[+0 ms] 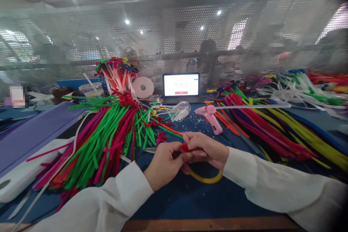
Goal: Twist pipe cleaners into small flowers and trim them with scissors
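Note:
My left hand [169, 160] and my right hand [205, 148] meet over the blue tabletop, fingers pinched together. Between the fingertips shows a small piece of red pipe cleaner [185, 147], mostly covered by them. A yellow loop [208, 179] hangs just below my right hand; where its ends go is hidden behind the fingers. Beyond my right hand lies a pink glue gun [210, 116] with a small red light lit. Left of my left hand spreads a large pile of green, pink and red pipe cleaners [92, 152].
A lit tablet [181, 85] stands at the back, near a white spool [143, 87] and a clear plastic cup [181, 111] on its side. More pipe cleaners [252, 127] lie to the right. A white power strip [27, 174] lies at left. A perforated metal screen [168, 29] closes off the back.

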`<state>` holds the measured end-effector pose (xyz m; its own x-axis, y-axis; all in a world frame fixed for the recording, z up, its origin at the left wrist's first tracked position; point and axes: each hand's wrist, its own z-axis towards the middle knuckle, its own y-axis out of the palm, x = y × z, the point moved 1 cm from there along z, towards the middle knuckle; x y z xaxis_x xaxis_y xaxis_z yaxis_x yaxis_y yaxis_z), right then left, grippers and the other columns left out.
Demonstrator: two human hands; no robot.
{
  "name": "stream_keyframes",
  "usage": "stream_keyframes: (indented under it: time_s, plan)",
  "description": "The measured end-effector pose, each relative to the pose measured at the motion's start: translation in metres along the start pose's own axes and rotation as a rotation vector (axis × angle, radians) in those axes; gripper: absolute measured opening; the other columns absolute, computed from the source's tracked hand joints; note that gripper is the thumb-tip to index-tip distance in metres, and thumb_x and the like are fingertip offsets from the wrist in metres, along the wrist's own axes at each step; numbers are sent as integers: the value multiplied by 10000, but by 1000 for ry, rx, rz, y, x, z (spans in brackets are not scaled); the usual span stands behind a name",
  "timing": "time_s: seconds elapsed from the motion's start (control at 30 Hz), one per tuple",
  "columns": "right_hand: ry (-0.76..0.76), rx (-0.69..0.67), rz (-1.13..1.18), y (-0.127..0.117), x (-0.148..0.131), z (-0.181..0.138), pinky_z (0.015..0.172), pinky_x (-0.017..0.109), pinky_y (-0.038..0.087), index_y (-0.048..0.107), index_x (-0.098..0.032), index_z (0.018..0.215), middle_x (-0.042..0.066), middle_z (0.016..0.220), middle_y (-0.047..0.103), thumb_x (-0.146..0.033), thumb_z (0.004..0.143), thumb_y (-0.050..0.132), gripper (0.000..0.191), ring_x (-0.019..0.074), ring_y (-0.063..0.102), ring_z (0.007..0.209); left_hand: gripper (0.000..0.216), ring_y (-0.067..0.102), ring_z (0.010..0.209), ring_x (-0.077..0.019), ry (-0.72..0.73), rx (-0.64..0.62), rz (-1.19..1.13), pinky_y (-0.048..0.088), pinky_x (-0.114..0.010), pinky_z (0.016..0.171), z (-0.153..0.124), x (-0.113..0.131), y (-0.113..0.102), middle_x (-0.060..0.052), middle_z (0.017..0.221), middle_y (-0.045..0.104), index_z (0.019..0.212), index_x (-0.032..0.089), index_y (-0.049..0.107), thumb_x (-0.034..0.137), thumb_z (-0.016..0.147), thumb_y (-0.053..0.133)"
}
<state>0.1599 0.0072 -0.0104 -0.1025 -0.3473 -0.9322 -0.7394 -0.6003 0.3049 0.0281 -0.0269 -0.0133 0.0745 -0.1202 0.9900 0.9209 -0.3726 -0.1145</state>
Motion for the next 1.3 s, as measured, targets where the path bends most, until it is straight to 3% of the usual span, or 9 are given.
stream_keyframes:
  time_s: [0.13, 0.27, 0.43, 0.57, 0.7, 0.83, 1.13, 1.23, 1.3]
  plan:
    - [28, 8, -100, 4, -4, -1, 376, 133, 231, 331, -173, 588, -119, 307, 288, -91, 585, 398, 106, 9, 181, 290, 219, 540, 451, -112, -6, -16, -6, 476, -225, 448, 0, -1, 2, 1, 525, 549, 677, 122, 561, 340, 695, 546]
    - [-18, -19, -215, 0, -9, -1, 377, 145, 233, 344, -171, 599, -114, 320, 298, -118, 639, 414, 96, 12, 217, 292, 220, 533, 440, -101, -22, -17, -28, 465, -215, 444, 1, 0, 0, 1, 514, 542, 680, 108, 562, 328, 693, 557]
    - [-470, 61, -728, -12, -22, -5, 486, 208, 360, 479, -162, 813, -15, 567, 532, -266, 765, 457, 117, 93, 488, 499, 216, 524, 460, -86, -23, -2, -152, 449, -205, 433, 3, 3, -8, -12, 585, 554, 703, 101, 536, 317, 709, 551]
    - [-755, 43, -1112, -17, -29, -8, 627, 248, 395, 543, -174, 892, 35, 733, 581, -256, 763, 500, 159, 127, 521, 661, 214, 521, 458, -79, -18, 2, -184, 437, -195, 425, 2, 5, -10, -18, 593, 552, 687, 94, 523, 303, 724, 542]
    - [-922, 12, -1270, -21, -29, -7, 657, 254, 402, 565, -184, 868, 47, 738, 594, -222, 775, 498, 121, 135, 521, 697, 231, 515, 442, -75, -14, -33, -207, 432, -191, 411, 1, 5, -10, -15, 578, 549, 663, 95, 519, 317, 719, 545]
    - [-1073, -15, -1280, -23, -28, -6, 599, 233, 410, 577, -147, 821, 46, 656, 579, -199, 769, 514, 96, 119, 504, 632, 237, 512, 434, -71, -17, -54, -226, 434, -192, 408, 2, 4, -9, -12, 579, 553, 651, 97, 511, 322, 716, 548]
    - [-1036, -19, -1232, -20, -30, -7, 597, 210, 418, 580, -137, 772, 36, 665, 586, -174, 763, 525, 67, 100, 520, 644, 222, 530, 449, -80, -18, -68, -163, 454, -202, 420, 1, 4, -9, -12, 593, 556, 690, 104, 523, 322, 726, 534]
    - [-976, 4, -1196, -21, -32, -7, 602, 202, 421, 582, -134, 763, 33, 681, 595, -196, 754, 544, 74, 94, 535, 645, 251, 548, 446, -103, 24, -23, 49, 477, -225, 427, 1, 7, -17, -7, 577, 565, 847, 120, 544, 333, 716, 540]
    - [-922, 6, -1176, -22, -32, -6, 595, 198, 422, 579, -132, 754, 28, 672, 598, -208, 754, 545, 83, 92, 541, 636, 293, 578, 501, -116, 174, 68, 296, 495, -233, 484, 0, 12, -26, -28, 656, 606, 953, 143, 540, 317, 718, 542]
